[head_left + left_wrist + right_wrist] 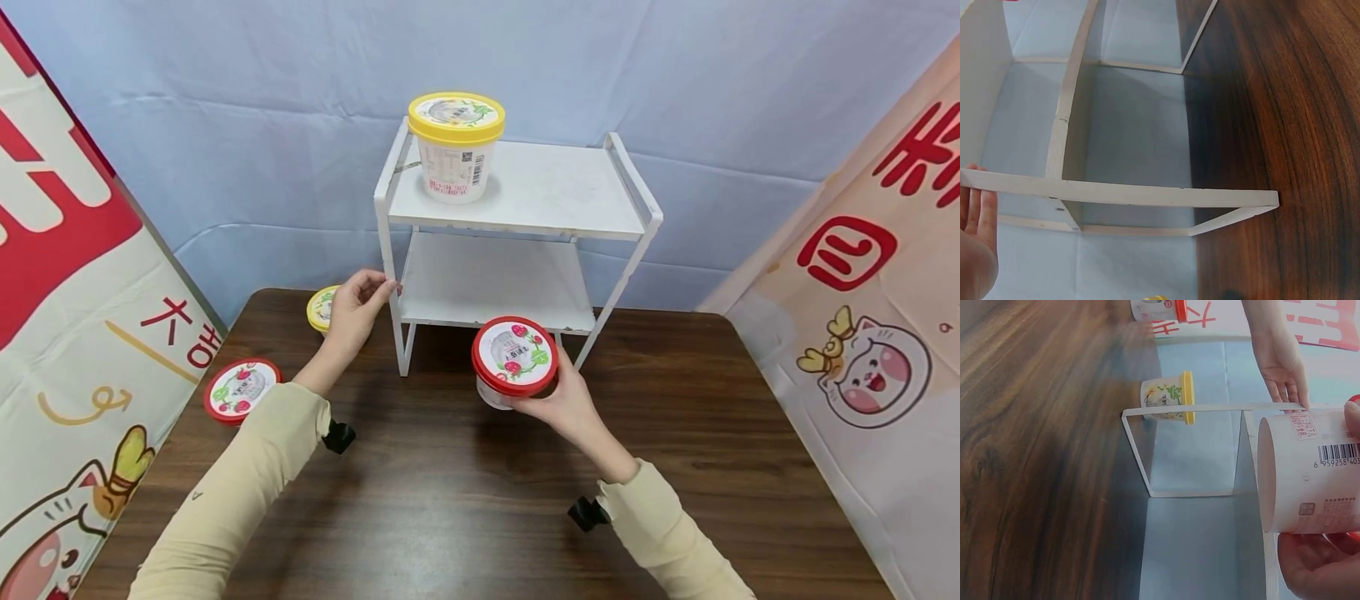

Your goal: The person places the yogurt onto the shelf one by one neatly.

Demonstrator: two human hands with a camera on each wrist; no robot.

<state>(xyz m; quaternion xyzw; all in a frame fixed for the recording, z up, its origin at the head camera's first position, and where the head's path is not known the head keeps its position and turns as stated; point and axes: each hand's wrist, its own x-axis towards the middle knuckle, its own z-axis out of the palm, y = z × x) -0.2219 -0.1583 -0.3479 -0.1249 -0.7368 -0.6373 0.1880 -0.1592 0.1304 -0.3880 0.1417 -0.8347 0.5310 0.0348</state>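
"What's on the counter, leftmost first?"
"A round white tub with a red lid, then a round yellow-lidded tub."
"The left hand?"
"Fingers pinch the post of a white metal rack, a second yellow-lidded tub on top."
"The right hand?"
"Fingers grasp another red-lidded tub before the lower shelf."

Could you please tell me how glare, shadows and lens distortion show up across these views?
Head view: pale sheen on the table, soft shadow beside the yellow-lidded tub; left wrist view: bars of the white rack look bowed, likely lens distortion; right wrist view: barcode on the held tub is legible.
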